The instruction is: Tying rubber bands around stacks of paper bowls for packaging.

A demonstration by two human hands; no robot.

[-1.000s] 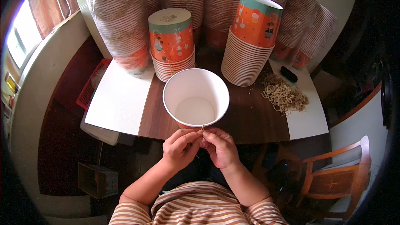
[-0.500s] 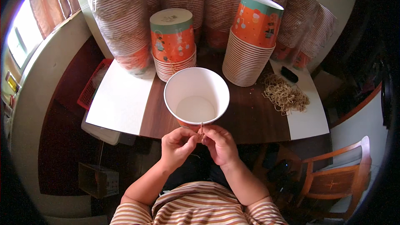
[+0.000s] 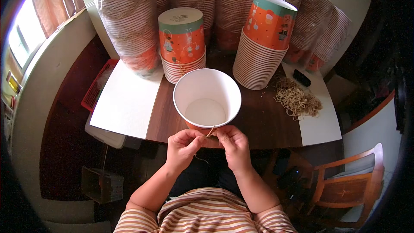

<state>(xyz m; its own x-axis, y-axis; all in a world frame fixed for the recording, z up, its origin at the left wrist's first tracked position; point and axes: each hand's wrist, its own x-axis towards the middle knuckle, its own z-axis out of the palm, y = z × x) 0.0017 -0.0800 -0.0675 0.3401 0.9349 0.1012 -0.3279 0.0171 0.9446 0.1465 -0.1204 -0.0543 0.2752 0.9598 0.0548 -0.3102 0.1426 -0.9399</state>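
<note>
A large paper bucket [image 3: 202, 87], white inside with an orange outside, stands open end up at the table's front edge. Against its near rim lies a thin tan string [image 3: 211, 131], partly hidden by my fingers. My left hand [image 3: 183, 147] pinches the string just below the rim, and a loose end hangs beneath it. Close beside it, my right hand [image 3: 233, 146] pinches the same string, its fingertips near the bucket's wall. Whether the string is knotted there is too small to tell.
Behind stand two upside-down stacks of orange buckets, a left stack [image 3: 181, 39] and a right stack [image 3: 263, 43]. Tall plastic-wrapped stacks [image 3: 129, 21] line the back. On the right lie a heap of tan strings [image 3: 297, 99] and a black brush-like object [image 3: 301, 78]. A wooden chair [image 3: 345, 185] is at right.
My hands have drawn slightly apart, the right one moving a little to the right, and more of the string shows between them. The view has shifted slightly.
</note>
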